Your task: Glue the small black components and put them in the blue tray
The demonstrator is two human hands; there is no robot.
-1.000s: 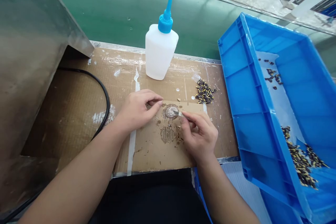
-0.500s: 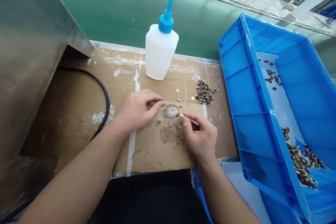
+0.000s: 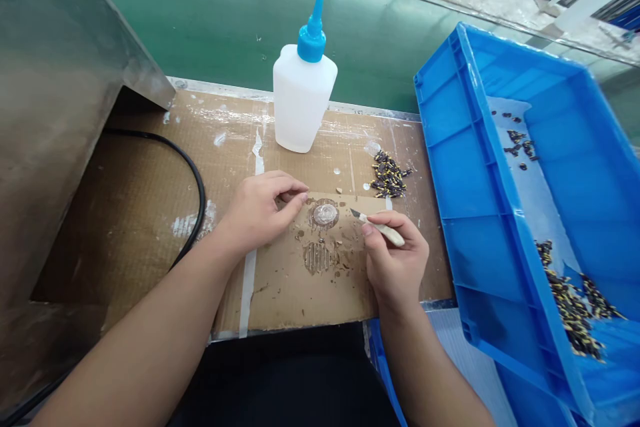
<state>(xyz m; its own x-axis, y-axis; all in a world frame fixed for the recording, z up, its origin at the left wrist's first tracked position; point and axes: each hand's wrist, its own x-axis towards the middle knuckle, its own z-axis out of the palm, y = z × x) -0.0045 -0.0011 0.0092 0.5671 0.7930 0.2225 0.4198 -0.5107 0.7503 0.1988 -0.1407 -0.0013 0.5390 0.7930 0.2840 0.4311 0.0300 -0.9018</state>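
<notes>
My right hand (image 3: 397,257) is closed round the pale handle of a small knife (image 3: 383,228), its dark blade pointing left over the cardboard. To the left of the blade lies a whitish oval patch (image 3: 325,215) on the cardboard sheet (image 3: 285,293). My left hand (image 3: 265,207) rests left of that patch with thumb and fingers nearly together; whether something small is between them is too small to tell. Below the patch, a grooved, wet-looking mark (image 3: 318,257) shows in the cardboard, with scraps around it.
A white bottle with a blue nozzle (image 3: 304,100) stands behind my hands. A pile of small black and yellow parts (image 3: 389,175) lies at its right. A large blue crate (image 3: 440,167) holds more such parts. A black cable (image 3: 200,187) curves at the left, beside a metal housing (image 3: 55,113).
My right hand has moved right with the knife, away from the oval patch, and the blade now shows. My left hand has hardly moved.
</notes>
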